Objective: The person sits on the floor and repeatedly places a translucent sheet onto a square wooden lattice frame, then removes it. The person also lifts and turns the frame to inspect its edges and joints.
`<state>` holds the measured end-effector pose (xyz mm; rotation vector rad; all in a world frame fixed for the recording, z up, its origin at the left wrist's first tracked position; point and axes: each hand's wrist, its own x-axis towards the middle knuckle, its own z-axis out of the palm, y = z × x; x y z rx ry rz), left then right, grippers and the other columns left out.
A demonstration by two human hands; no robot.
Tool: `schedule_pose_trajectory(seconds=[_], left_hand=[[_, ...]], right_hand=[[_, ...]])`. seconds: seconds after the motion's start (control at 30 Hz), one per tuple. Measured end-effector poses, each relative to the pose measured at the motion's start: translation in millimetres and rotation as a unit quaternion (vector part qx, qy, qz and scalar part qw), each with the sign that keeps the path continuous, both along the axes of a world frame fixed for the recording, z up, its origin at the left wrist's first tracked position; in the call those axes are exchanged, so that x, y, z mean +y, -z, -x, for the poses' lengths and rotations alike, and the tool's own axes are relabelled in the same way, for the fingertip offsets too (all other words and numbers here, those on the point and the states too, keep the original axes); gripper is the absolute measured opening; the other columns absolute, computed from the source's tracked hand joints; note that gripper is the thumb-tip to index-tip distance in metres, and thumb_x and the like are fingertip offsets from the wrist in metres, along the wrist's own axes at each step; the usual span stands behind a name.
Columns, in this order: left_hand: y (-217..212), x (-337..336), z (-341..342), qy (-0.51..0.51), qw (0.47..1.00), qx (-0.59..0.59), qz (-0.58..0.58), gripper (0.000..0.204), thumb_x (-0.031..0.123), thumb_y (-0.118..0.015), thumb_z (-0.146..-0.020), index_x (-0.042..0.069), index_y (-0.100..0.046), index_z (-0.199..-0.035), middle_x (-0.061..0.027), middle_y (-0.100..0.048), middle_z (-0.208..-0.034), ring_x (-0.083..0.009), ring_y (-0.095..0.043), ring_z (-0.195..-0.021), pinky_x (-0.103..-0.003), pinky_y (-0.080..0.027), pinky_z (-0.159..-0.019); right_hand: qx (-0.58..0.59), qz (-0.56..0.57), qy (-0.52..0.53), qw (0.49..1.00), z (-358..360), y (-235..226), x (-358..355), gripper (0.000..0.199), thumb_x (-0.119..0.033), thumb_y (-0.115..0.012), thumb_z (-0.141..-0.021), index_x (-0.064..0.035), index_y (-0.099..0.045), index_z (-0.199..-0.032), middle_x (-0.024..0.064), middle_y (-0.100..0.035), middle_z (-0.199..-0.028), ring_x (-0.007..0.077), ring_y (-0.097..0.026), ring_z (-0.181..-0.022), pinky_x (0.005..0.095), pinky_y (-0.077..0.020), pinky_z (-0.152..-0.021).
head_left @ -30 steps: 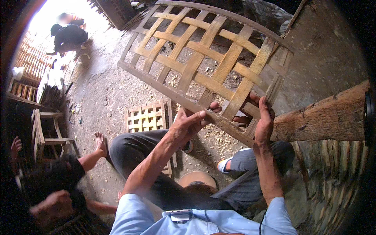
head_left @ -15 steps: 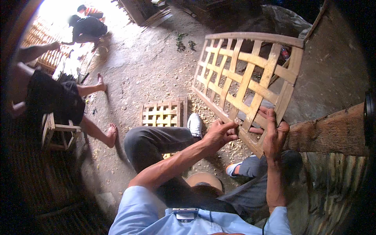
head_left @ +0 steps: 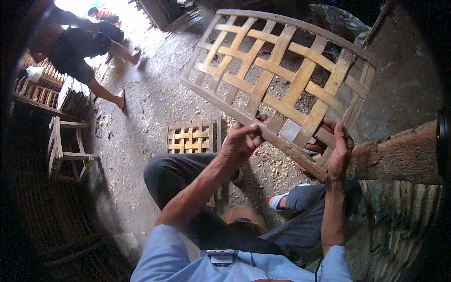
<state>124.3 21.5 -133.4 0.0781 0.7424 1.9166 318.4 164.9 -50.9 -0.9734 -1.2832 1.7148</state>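
A woven lattice panel of flat pale strips in a wooden frame is held up tilted before me. Its near rail rests in my left hand, with thumb and fingers closed about the frame's edge. My right hand grips the panel's near right corner, its fingers reaching through the lattice gaps. A second, smaller-looking lattice panel lies on the floor beyond my left knee, partly hidden by my leg.
Wood chips litter the floor. A thick timber beam juts in at right, beside corrugated sheeting. At left stands a wooden stool. A barefoot person in dark shorts is beyond it, with another person farther back.
The panel has turned and swung leftward, now lying broader across the view. My left hand has slid left along its rail. The person by the stool has stood up and moved away.
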Motion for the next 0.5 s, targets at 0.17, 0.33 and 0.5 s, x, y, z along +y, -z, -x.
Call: schedule_pose_trajectory(seconds=[0.17,0.33,0.5], left_hand=[[-30.5,-10.5,27.9,0.032,0.994,0.097,-0.026,0.031,0.011,-0.072,-0.093,-0.002,-0.059,-0.118,-0.0137,-0.067,-0.118,-0.0257,-0.069,-0.107,-0.043,-0.059,-0.095],[39.3,-13.2,60.2,-0.037,0.97,0.236,-0.052,0.029,0.013,-0.074,-0.092,0.002,-0.061,-0.116,-0.0106,-0.068,-0.113,-0.0232,-0.068,-0.104,-0.039,-0.059,-0.091],[3.3,-26.6,62.5,-0.084,0.865,0.492,0.058,0.026,0.011,-0.069,-0.096,0.003,-0.059,-0.118,-0.0083,-0.066,-0.113,-0.0184,-0.065,-0.102,-0.031,-0.057,-0.086]], right_hand=[[0.021,-0.007,0.052,0.998,-17.3,29.8,23.9,0.047,-0.042,-0.058,-0.102,0.0001,-0.066,-0.12,0.0141,-0.069,-0.11,0.0257,-0.07,-0.096,0.0424,-0.0621,-0.077],[0.028,-0.014,0.065,0.997,-22.5,46.3,34.3,0.044,-0.041,-0.06,-0.101,-0.0004,-0.067,-0.118,0.0121,-0.07,-0.113,0.025,-0.068,-0.101,0.0415,-0.055,-0.089],[0.034,0.053,0.038,0.997,-16.9,21.4,24.7,0.045,-0.041,-0.058,-0.102,-0.001,-0.068,-0.118,0.0111,-0.071,-0.113,0.024,-0.069,-0.099,0.0395,-0.0545,-0.087]])
